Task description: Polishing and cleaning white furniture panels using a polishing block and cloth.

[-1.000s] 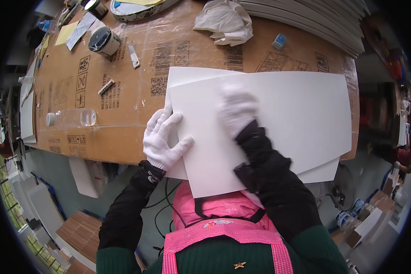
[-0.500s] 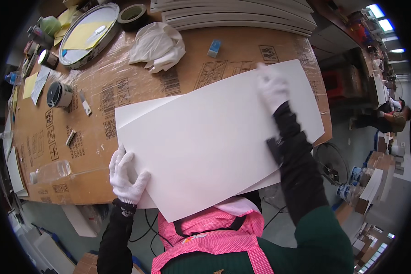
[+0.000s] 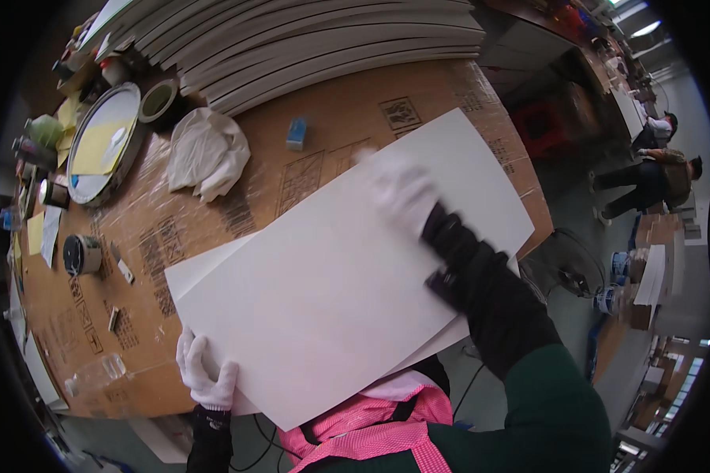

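Head view, left hand: in a knitted white glove, the left hand (image 3: 205, 374) lies at the short left end of the upper sheet, fingers and thumb spread, clenched on nothing; its forearm rises from below in a black sleeve.
Right hand: the right hand (image 3: 402, 189), gloved likewise, is blurred over the upper sheet near its far long edge, its forearm slanting in from the lower right; whether it is flat, curled or gripping something, I cannot tell.
Upper sheet: the upper sheet (image 3: 331, 276) is smooth, matt white, thin and rectangular, lying on the near right part of the tabletop (image 3: 146, 339) and jutting past its near edge.
Long axis: roughly along the tabletop's near edge, one short end by the left hand, the other towards the right edge.
Lower sheet: the lower sheet (image 3: 203, 266), also white, shows at the upper left and along the near side, slightly askew.
Tabletop: printed brown cardboard under shiny clear film.
Far edge: stacked white panels (image 3: 331, 59), with a crumpled soft cloth (image 3: 209, 154) just beside.
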`<state>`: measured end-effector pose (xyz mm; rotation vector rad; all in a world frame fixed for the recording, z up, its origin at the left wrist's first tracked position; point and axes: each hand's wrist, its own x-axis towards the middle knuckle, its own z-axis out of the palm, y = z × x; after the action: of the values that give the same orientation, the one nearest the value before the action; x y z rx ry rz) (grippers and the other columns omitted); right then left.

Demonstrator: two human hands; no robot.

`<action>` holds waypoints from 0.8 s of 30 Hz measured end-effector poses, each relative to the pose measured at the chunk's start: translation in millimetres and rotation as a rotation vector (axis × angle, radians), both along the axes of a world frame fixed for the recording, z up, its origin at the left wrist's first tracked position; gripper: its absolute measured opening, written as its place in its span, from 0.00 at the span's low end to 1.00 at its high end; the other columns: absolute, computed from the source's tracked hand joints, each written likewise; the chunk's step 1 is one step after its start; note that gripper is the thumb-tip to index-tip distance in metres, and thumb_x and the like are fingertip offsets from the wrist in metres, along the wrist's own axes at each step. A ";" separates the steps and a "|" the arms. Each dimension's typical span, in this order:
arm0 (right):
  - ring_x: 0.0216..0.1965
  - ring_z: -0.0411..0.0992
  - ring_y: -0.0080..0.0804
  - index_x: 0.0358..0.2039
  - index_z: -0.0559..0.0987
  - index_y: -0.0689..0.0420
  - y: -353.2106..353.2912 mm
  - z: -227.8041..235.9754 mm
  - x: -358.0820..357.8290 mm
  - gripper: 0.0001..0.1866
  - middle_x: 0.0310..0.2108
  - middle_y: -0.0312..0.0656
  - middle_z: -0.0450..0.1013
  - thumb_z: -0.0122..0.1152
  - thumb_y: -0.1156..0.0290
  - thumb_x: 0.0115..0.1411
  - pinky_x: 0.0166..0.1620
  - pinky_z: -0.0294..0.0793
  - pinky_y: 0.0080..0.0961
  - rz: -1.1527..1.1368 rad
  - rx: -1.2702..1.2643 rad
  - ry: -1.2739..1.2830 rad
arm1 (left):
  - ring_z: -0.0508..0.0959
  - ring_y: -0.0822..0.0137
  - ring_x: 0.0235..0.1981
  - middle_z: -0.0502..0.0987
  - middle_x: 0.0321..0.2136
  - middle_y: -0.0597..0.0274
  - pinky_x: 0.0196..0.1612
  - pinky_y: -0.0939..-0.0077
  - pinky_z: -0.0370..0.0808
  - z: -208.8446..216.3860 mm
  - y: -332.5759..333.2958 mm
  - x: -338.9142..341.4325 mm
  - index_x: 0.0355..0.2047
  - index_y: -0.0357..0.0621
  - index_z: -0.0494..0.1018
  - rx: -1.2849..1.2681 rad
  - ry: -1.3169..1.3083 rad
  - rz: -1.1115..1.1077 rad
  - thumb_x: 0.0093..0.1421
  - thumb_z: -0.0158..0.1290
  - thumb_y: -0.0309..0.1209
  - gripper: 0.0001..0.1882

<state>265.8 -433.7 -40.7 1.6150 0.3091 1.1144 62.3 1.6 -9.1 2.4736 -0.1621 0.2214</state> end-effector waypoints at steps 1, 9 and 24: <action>0.15 0.69 0.36 0.28 0.76 0.54 -51.2 10.4 22.0 0.26 0.16 0.43 0.71 0.45 0.46 0.71 0.18 0.71 0.29 -0.171 -0.318 0.021 | 0.65 0.40 0.61 0.65 0.61 0.37 0.62 0.50 0.64 1.1 -2.0 1.3 0.52 0.40 0.69 -0.003 -0.006 -0.010 0.42 0.60 0.33 0.33; 0.46 0.77 0.48 0.47 0.81 0.61 -177.2 30.7 61.4 0.17 0.45 0.53 0.78 0.58 0.66 0.61 0.51 0.75 0.32 0.126 1.645 0.647 | 0.61 0.43 0.64 0.61 0.65 0.37 0.66 0.49 0.57 -4.3 -6.3 4.9 0.55 0.40 0.67 -0.013 0.061 -0.040 0.48 0.55 0.34 0.32; 0.22 0.74 0.45 0.45 0.78 0.61 -140.3 -9.6 24.6 0.14 0.24 0.48 0.74 0.47 0.72 0.63 0.20 0.74 0.37 -0.351 -0.170 0.255 | 0.66 0.41 0.60 0.67 0.60 0.36 0.63 0.51 0.64 -3.8 -14.4 14.0 0.51 0.40 0.70 -0.026 -0.029 -0.057 0.41 0.63 0.33 0.34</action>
<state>290.4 -573.9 -50.3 1.5854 0.2657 0.6017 76.4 -12.8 -12.9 2.4375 -0.2398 0.2333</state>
